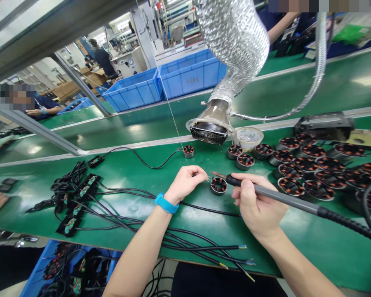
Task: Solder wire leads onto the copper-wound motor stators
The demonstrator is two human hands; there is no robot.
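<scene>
Near the centre of the frame, the left hand [188, 180] has thumb and forefinger pressed together, pinching thin wire ends [208, 179] whose tips poke out to the right. The right hand [259, 206], right of centre, curls around the handle of a soldering iron [278, 196] like a pen, its tip pointing left, just above a coil ring [219, 186] that sits on the green tabletop [120, 170] between both hands. More coil rings [307, 164] crowd the right of the frame; black cables [198, 247] run across the lower centre, below the left hand.
</scene>
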